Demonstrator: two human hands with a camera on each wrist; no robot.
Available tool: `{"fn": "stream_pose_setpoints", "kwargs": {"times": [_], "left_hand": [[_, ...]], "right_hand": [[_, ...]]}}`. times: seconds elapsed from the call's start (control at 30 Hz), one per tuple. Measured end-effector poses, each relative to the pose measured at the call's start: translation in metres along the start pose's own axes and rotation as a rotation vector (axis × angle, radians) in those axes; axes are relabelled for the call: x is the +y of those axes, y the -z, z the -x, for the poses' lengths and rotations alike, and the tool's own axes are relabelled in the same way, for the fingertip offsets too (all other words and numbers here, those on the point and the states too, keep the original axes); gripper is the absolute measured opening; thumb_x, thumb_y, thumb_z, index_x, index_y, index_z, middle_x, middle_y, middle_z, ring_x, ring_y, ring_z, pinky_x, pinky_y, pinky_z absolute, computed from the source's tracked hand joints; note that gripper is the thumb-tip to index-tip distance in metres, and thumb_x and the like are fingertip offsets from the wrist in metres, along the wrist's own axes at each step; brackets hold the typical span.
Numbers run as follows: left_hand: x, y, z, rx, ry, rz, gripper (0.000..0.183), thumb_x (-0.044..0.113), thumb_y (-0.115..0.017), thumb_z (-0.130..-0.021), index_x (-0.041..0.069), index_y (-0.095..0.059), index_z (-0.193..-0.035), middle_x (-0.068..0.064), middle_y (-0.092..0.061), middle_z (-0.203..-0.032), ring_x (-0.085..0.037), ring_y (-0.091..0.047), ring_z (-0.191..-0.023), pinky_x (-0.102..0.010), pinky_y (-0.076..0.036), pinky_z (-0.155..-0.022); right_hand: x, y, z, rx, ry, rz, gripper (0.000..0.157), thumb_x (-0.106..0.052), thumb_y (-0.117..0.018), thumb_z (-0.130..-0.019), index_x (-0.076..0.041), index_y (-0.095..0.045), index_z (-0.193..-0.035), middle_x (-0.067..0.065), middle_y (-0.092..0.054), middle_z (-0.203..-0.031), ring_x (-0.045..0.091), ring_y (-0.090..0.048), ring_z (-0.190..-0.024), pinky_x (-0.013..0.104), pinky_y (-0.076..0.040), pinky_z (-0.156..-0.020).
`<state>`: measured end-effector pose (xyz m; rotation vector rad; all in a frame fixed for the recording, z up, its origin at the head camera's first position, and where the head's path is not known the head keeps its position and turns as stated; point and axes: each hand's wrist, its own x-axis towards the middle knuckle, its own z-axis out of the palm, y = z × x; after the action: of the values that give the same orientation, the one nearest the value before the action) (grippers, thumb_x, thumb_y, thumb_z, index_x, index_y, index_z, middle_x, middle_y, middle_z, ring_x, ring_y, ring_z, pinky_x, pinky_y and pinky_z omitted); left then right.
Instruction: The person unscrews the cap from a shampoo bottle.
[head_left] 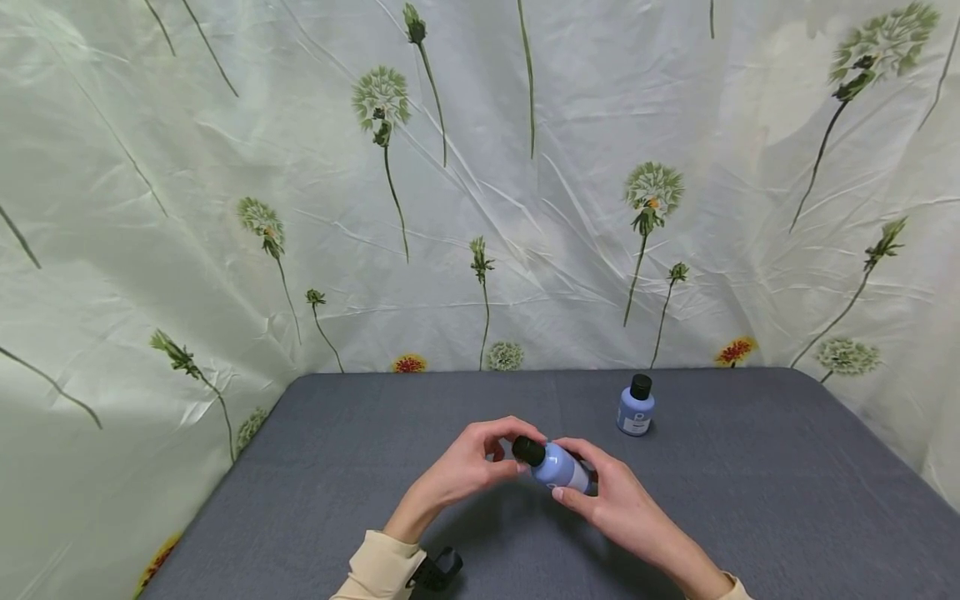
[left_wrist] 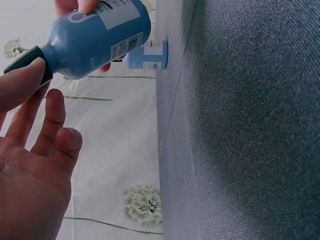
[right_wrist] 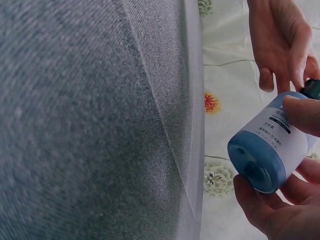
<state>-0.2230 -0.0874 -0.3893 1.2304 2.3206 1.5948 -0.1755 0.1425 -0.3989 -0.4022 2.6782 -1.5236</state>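
A small blue bottle (head_left: 557, 468) with a white label is held above the table, tilted so its black cap (head_left: 528, 450) points up and to the left. My right hand (head_left: 626, 504) grips the bottle's body, thumb on the near side and fingers behind it. With thumb and forefinger, my left hand (head_left: 468, 467) pinches the black cap; its other fingers are loosely bent below, as the left wrist view shows. In the right wrist view the bottle's base (right_wrist: 255, 165) faces the camera, and printed text shows on the label.
A second blue bottle (head_left: 636, 410) with a black cap stands upright near the back right of the dark grey table (head_left: 360, 433). Behind and to the left hangs a pale curtain (head_left: 555, 250) with dandelion prints. A black strap (head_left: 437, 571) is at the left wrist.
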Motion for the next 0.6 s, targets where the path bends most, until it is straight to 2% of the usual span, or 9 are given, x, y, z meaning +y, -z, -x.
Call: {"fn": "stream_pose_setpoints", "kwargs": {"times": [0.23, 0.4, 0.6], "left_hand": [[0.0031, 0.0000, 0.0005, 0.045, 0.074, -0.001, 0.035, 0.008, -0.075, -0.087, 0.017, -0.069, -0.120, 0.005, -0.065, -0.102, -0.026, -0.054, -0.084, -0.026, -0.041, -0.064], [0.0039, -0.0009, -0.0001, 0.085, 0.124, -0.021, 0.027, 0.019, -0.081, -0.083, 0.021, -0.071, -0.108, 0.004, -0.063, -0.089, -0.018, -0.050, -0.074, -0.025, -0.039, -0.061], [0.0039, -0.0003, 0.0005, 0.106, 0.143, -0.036, 0.026, 0.024, -0.083, -0.081, 0.027, -0.070, -0.103, 0.003, -0.061, -0.085, -0.014, -0.048, -0.070, -0.025, -0.038, -0.059]], "right_hand": [[-0.0021, 0.0000, 0.0000, -0.005, -0.013, -0.004, 0.053, -0.023, -0.080, -0.083, -0.018, -0.057, -0.131, 0.004, -0.060, -0.126, 0.022, -0.056, -0.108, 0.052, -0.045, -0.091], [-0.0021, -0.0012, 0.0002, -0.006, -0.007, 0.004, 0.051, -0.019, -0.081, -0.083, -0.017, -0.058, -0.129, 0.003, -0.061, -0.123, 0.021, -0.056, -0.108, 0.052, -0.045, -0.092], [-0.0007, -0.0022, 0.0003, -0.013, 0.017, 0.011, 0.049, -0.018, -0.081, -0.082, -0.014, -0.060, -0.126, 0.001, -0.063, -0.116, 0.019, -0.058, -0.105, 0.051, -0.046, -0.091]]}}
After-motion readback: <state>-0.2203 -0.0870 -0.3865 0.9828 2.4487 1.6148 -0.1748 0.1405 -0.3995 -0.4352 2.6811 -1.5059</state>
